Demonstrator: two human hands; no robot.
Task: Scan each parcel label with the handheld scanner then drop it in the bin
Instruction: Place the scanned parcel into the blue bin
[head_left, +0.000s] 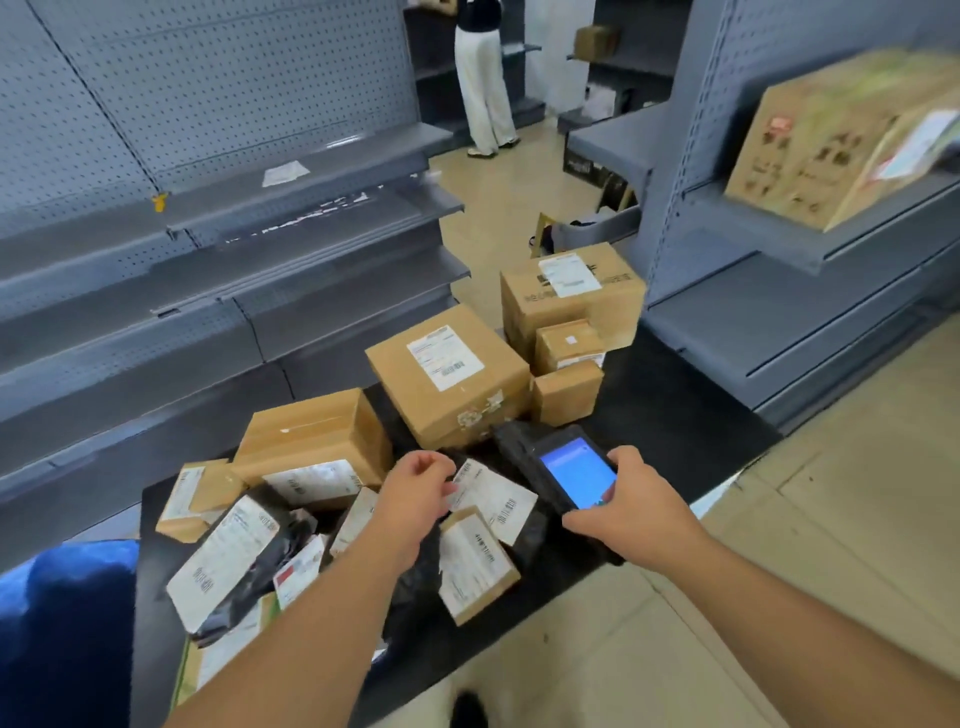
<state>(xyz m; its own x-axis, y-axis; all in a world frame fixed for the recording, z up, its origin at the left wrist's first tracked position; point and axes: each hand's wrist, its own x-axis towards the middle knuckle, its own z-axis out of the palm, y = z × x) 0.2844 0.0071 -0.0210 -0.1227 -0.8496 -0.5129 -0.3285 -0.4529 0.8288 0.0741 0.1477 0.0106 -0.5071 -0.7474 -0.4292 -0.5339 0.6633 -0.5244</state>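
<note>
Two hands close together: right hand (631, 506) grips the scanner (566, 475), left hand (415, 486) pinches the labelled parcel (493, 499) just left of its screen.

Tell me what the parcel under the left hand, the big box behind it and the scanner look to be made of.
Black soft parcel with white label: likely thin plastic film, glossy and wrinkled. Large brown box with white label: corrugated cardboard by the look, matte, sharp edges, torn tape remnants. Black handheld scanner with lit blue screen, gripped by the right hand: probably hard plastic with a glass screen. The left hand pinches the label.
</note>
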